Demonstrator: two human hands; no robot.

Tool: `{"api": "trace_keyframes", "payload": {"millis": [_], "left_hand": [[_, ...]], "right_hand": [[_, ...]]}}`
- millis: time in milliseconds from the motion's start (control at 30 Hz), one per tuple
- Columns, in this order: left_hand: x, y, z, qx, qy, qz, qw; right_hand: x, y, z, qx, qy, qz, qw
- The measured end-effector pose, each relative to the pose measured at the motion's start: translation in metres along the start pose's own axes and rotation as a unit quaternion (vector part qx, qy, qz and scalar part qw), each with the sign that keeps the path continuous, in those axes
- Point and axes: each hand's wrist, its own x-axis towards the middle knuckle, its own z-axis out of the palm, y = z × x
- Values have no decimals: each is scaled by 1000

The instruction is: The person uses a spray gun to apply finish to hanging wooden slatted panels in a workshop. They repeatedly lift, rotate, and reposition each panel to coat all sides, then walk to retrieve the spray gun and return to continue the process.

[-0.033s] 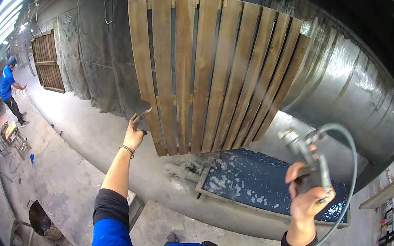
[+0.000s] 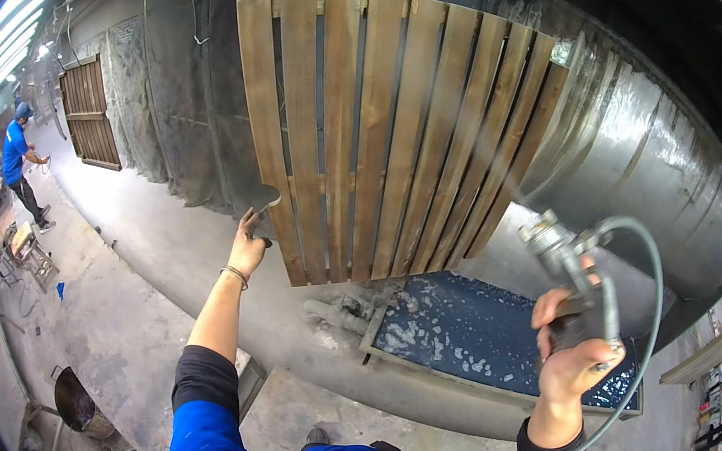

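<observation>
A slatted brown wooden panel [image 2: 390, 130] hangs upright in front of me. My right hand [image 2: 579, 359] is closed round a spray gun [image 2: 555, 245] with a grey hose [image 2: 657, 278]. The gun points up and left at the panel's lower right, and a pale mist streak crosses the slats there. My left hand [image 2: 245, 245] grips a small flat tool [image 2: 269, 203] with a rounded pale end, which meets the panel's left edge. Its exact kind is unclear, and my fingers hide part of it.
Below the panel is a trough [image 2: 502, 394] of dark blue liquid with floating foam. A shiny curved metal wall [image 2: 644, 161] stands to the right. At far left a person in blue [image 2: 16, 157] works near another slatted panel [image 2: 89, 115]. A dark pan [image 2: 74, 397] sits at lower left.
My right hand and the spray gun have shifted slightly to the right, with the hose swinging along. The mist streak shows more plainly. My left hand stays at the panel's edge.
</observation>
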Motion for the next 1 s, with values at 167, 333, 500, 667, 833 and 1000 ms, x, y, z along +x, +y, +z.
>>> {"api": "trace_keyframes", "payload": {"millis": [167,333,500,667,833,1000], "left_hand": [[7,13,-10,-14,-9,-9,1000],[-1,16,-15,-41,-3,-4,999],[-13,22,-17,-16,9,-5,1000],[-21,34,-20,-23,6,-7,1000],[-29,30,-17,-7,26,-5,1000],[-39,31,-18,-56,42,-31,997]], "right_hand": [[21,-12,36,62,-13,-52,997],[-11,42,31,-13,-150,20,988],[-72,97,8,-97,-253,195,943],[-89,98,-7,-20,-241,213,947],[-99,92,2,36,-269,219,937],[-88,81,21,22,-308,235,921]]}}
